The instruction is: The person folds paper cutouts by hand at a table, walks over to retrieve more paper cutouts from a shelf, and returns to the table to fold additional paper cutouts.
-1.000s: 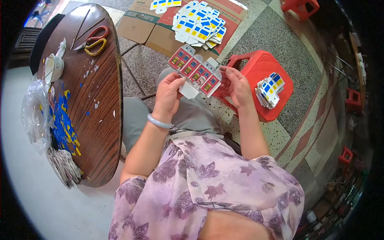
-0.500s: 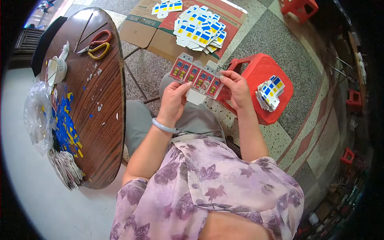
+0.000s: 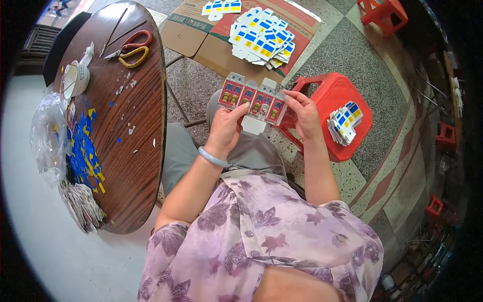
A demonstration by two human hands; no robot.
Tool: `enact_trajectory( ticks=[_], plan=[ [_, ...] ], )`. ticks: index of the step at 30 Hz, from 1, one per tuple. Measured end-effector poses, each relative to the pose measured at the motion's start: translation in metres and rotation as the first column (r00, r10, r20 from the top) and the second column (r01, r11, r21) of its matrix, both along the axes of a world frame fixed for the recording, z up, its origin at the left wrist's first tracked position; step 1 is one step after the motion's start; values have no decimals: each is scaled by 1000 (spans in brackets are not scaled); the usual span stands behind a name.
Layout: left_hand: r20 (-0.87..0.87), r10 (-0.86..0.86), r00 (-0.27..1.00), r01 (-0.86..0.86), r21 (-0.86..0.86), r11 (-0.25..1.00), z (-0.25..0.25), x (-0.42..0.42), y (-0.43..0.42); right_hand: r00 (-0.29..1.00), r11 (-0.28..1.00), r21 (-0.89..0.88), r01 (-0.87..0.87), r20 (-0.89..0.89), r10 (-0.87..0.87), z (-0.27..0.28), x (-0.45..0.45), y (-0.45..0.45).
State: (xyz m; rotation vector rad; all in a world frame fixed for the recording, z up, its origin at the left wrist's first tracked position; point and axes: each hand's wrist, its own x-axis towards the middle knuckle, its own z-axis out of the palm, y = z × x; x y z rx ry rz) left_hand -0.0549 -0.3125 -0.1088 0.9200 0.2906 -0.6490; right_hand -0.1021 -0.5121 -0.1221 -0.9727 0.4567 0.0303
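Held up over my lap is an unfolded printed box [image 3: 260, 103], with red panels, small pictures and pale flaps. My left hand [image 3: 227, 124] grips its lower left edge, thumb on the printed face. At its right end, my right hand [image 3: 303, 113] pinches the edge near the top corner. A stack of flat white, blue and yellow boxes [image 3: 345, 122] lies on the red stool [image 3: 358, 138], just right of my right hand. Beyond the held box, a loose pile of similar flat boxes [image 3: 262, 38] rests on a flattened cardboard carton [image 3: 211, 53].
Left of me stands a brown wooden table [image 3: 138, 166]. On it are scissors [image 3: 133, 49], a white cup [image 3: 76, 79], blue and yellow scraps [image 3: 85, 148], a clear plastic bag [image 3: 48, 136] and a bundle of pale strips [image 3: 80, 206]. Another red stool [image 3: 385, 17] is at the far right.
The view has shifted slightly, so the surroundings sit a little more to the right. The held box tilts less, its printed face now more level; both hands keep hold of it.
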Motion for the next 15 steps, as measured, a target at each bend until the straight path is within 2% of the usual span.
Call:
enact_trajectory(
  ticks=[6, 9, 12, 15],
  plan=[
    [9, -4, 1000, 4, -18, 1000, 2, 0, 1, 999, 999, -50, 2, 33, 0, -2, 1, 3],
    [51, -134, 990, 128, 108, 986, -2, 0, 6, 999, 996, -84, -7, 35, 10, -4, 2, 1],
    [186, -173, 967, 120, 265, 957, 7, -3, 5, 998, 996, -75, 37, 48, -34, -12, 6, 3],
    [390, -87, 917, -1, 221, 975, 17, -8, -2, 997, 980, -187, 72, 32, -67, -15, 8, 5]
  ],
)
